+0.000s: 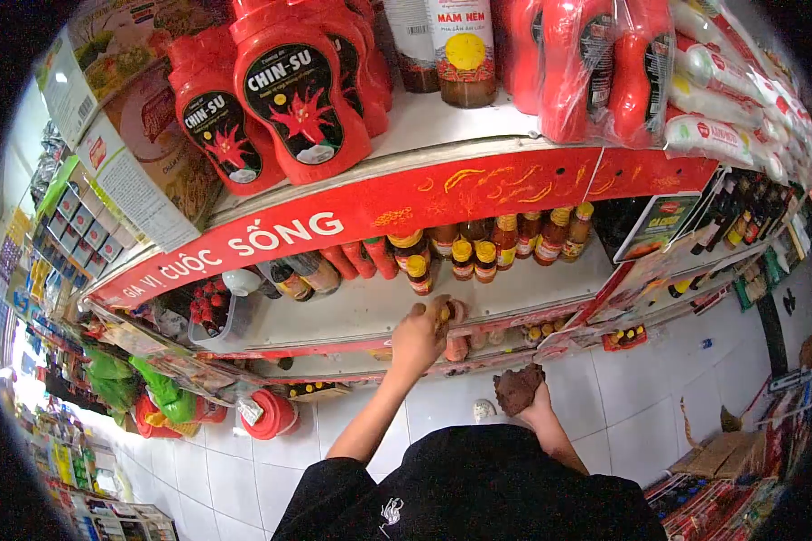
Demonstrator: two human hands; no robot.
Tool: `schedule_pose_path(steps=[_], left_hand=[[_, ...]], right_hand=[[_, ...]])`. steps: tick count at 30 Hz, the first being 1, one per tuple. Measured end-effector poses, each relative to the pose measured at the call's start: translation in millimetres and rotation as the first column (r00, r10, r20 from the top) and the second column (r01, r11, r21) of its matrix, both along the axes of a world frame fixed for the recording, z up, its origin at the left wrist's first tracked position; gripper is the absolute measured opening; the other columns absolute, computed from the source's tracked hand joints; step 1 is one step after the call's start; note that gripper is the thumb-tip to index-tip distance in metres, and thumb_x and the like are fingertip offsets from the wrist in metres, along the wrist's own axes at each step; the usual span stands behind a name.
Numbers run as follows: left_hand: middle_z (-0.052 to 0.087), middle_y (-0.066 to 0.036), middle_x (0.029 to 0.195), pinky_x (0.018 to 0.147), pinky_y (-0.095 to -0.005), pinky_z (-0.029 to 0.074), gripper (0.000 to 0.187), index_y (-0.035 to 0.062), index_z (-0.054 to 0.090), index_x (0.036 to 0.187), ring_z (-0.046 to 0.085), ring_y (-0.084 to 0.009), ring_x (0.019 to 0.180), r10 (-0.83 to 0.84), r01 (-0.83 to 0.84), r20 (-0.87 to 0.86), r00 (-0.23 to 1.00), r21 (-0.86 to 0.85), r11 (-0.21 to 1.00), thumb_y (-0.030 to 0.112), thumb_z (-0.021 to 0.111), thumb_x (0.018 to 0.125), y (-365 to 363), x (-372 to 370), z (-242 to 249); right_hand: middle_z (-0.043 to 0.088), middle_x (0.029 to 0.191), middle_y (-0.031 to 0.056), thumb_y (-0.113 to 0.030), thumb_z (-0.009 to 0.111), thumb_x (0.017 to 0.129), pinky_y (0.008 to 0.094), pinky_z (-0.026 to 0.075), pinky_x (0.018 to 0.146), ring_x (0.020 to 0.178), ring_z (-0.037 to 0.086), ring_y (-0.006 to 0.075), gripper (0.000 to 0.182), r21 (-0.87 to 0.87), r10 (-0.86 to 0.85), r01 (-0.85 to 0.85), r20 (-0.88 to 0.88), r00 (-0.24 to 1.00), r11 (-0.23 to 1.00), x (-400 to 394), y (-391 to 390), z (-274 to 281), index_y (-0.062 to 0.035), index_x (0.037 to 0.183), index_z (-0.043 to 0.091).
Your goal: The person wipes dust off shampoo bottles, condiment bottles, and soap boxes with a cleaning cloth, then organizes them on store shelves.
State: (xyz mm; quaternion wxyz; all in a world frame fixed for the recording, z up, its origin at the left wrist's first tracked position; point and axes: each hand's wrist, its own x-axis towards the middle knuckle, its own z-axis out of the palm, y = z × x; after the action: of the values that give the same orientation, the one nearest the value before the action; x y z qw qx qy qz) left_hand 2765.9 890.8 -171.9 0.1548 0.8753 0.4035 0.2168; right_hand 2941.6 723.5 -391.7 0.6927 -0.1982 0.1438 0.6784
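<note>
My left hand (419,338) is over the front edge of the middle shelf, its fingers closed round a small bottle (444,313) that mostly hides behind them. Just behind it, several small bottles with yellow caps (463,260) stand upright on the white shelf board (541,281). My right hand (539,406) is lower and to the right, in front of the shelves, holding a crumpled brown cloth (517,389).
Large red sauce bottles (302,99) stand on the top shelf above a red front strip (406,207). A clear plastic bin (230,329) sits at the middle shelf's left. Red-lidded tubs (269,415) are on the tiled floor below. Cardboard (717,453) lies at the lower right.
</note>
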Motion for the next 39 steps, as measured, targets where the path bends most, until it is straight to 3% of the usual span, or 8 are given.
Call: schedule_pose_path(steps=[4,10,16,21,24,28,34,39], left_hand=[[0.054,-0.019,0.085,0.058,-0.0448,0.045,0.03,0.0097,0.053,0.097,0.055,-0.0364,0.07,0.017,-0.006,-0.167,0.986,0.061,0.998,0.011,0.056,0.068,40.1,19.5,-28.9],[0.05,-0.016,0.099,0.069,-0.038,0.046,0.022,0.0102,0.057,0.091,0.042,-0.0337,0.104,0.083,0.033,-0.218,0.972,0.48,0.877,0.012,0.05,0.071,69.0,44.6,-35.3],[0.053,-0.014,0.098,0.087,-0.0422,0.036,0.037,0.0121,0.052,0.108,0.044,-0.0308,0.102,0.152,-0.052,-0.129,0.98,0.573,0.818,0.02,0.051,0.072,95.0,61.3,-31.4],[0.03,-0.016,0.124,0.088,-0.0452,0.032,0.063,0.0045,0.046,0.115,0.029,-0.037,0.114,0.184,-0.08,-0.176,0.967,0.476,0.876,0.027,0.065,0.06,86.8,71.2,-20.5],[0.033,-0.016,0.121,0.087,-0.0454,0.033,0.06,0.0071,0.046,0.115,0.032,-0.0373,0.111,0.064,-0.045,-0.029,0.998,0.44,0.897,0.026,0.066,0.062,71.7,78.1,-10.3],[0.041,-0.015,0.108,0.08,-0.0409,0.036,0.031,0.0063,0.05,0.098,0.039,-0.031,0.104,0.185,-0.228,0.132,0.974,0.576,0.785,0.017,0.054,0.069,63.7,90.4,-34.4],[0.047,-0.011,0.087,0.073,-0.0384,0.038,0.017,0.0075,0.044,0.081,0.046,-0.0275,0.086,0.007,-0.029,0.049,0.999,0.481,0.876,0.011,0.053,0.067,38.6,80.8,-49.5],[0.053,-0.014,0.084,0.067,-0.0398,0.043,0.05,0.0044,0.05,0.1,0.051,-0.0315,0.079,0.137,-0.18,0.207,0.969,0.207,0.962,0.029,0.067,0.06,-35.6,56.7,-39.9]], right_hand=[[0.054,0.094,0.0153,-0.046,0.034,0.085,0.0528,0.043,0.078,0.092,0.051,0.04,0.047,-0.032,0.007,-0.008,-0.019,1.0,0.999,15.2,-0.2,17.8,-0.0038,0.098,0.049],[0.054,0.094,0.0134,-0.039,0.038,0.085,0.0472,0.044,0.081,0.091,0.052,0.0334,0.032,0.083,0.054,-0.058,0.059,0.997,0.995,37.0,3.7,24.5,-0.0103,0.09,0.051],[0.055,0.094,0.0124,-0.039,0.039,0.085,0.0488,0.044,0.079,0.088,0.054,0.0316,0.033,0.195,0.083,-0.085,0.021,0.996,0.977,67.8,2.7,-7.6,-0.0086,0.09,0.051],[0.054,0.092,0.0145,-0.04,0.039,0.085,0.0511,0.043,0.078,0.084,0.055,0.0336,0.035,0.118,0.159,-0.165,0.053,0.986,0.979,79.4,9.2,-20.7,-0.0072,0.089,0.051],[0.054,0.091,0.0157,-0.039,0.041,0.085,0.0512,0.044,0.077,0.083,0.055,0.0338,0.034,-0.014,0.206,-0.206,0.07,0.976,0.978,69.9,2.1,-6.0,-0.0069,0.088,0.05],[0.055,0.089,0.0143,-0.039,0.045,0.083,0.047,0.047,0.073,0.082,0.056,0.0303,0.031,-0.125,0.345,-0.326,0.187,0.92,0.937,56.5,-12.7,1.2,-0.0083,0.087,0.05],[0.058,0.091,0.0086,-0.033,0.052,0.079,0.0403,0.046,0.076,0.085,0.057,0.025,0.031,-0.334,0.59,-0.508,0.221,0.777,0.794,40.6,-35.4,15.8,-0.0079,0.097,0.054],[0.058,0.096,0.0079,-0.037,0.055,0.077,0.0393,0.046,0.078,0.087,0.057,0.0249,0.039,-0.276,0.557,-0.491,0.268,0.786,0.826,21.8,-53.4,15.7,-0.0072,0.102,0.053]])
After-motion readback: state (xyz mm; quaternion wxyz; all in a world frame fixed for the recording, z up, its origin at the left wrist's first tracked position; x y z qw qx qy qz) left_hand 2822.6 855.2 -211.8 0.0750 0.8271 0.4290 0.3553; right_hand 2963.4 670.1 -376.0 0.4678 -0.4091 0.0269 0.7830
